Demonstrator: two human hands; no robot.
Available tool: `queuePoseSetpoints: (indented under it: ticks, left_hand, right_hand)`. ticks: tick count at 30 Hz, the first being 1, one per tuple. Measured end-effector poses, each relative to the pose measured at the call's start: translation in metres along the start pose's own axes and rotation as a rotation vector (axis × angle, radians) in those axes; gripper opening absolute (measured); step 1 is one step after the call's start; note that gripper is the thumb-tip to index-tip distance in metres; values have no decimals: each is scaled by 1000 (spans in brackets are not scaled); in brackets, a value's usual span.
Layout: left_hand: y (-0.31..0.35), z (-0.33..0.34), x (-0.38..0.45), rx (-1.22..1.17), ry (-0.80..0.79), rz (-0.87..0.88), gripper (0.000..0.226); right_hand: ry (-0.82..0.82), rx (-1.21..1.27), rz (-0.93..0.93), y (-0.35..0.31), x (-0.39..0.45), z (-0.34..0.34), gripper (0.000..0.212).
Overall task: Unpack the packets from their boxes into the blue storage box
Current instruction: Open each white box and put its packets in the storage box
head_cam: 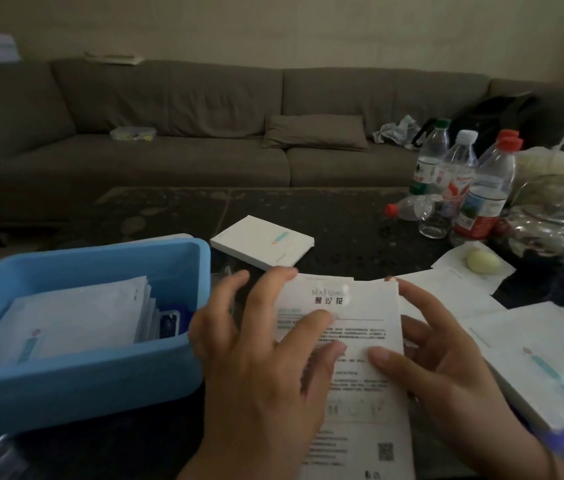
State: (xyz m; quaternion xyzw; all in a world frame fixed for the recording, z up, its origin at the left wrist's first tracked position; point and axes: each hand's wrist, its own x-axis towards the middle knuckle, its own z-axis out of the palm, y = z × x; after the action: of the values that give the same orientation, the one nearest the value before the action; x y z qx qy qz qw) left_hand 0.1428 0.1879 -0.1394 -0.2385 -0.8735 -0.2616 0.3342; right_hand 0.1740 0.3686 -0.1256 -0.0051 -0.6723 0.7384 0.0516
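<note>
A stack of white packets [360, 375], printed back side up, lies between my hands at the table's front. My left hand [259, 362] grips its left edge, fingers over the top and thumb on the face. My right hand [443, 368] holds the right edge, thumb pressing the print. The blue storage box [100, 379] sits at the left with several white packets [66, 320] standing in it. A closed white box [263, 242] lies on the table beyond my hands. At the right edge lies another white box [543, 368] with a teal mark.
Several plastic water bottles [464, 188] and a glass pot [547, 223] crowd the table's right back. Loose white sheets [446, 292] and a pale round object [483, 259] lie right of my hands. A grey sofa [169, 133] runs behind the dark table [342, 209].
</note>
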Motion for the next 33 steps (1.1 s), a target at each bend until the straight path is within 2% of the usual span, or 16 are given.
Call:
queuePoseSetpoints:
  ticks: [9,16,22,26,31,33]
  left_hand:
    - [-5,3,4,-11,28,94,9]
    - [-2,2,4,93,24,164,25]
    - [0,10,4,130,-98,147,19]
    - [1,9,5,91,-132,89,15]
    - [-8,8,4,-42,-100,137,15]
    - [-11,2,5,-44,-172,155,21]
  right_hand:
    - [-32,-73,-62,9,-5,-3,72]
    - [-45,-113,-80,9,-7,-3,73]
    - [-38,-133,-84,12,-8,-4,75]
    - [-17,-148,-74,16,-9,-4,74]
    - [-18,-152,-50,15,-6,-5,73]
    - [-18,-169,-41,13,-5,-6,75]
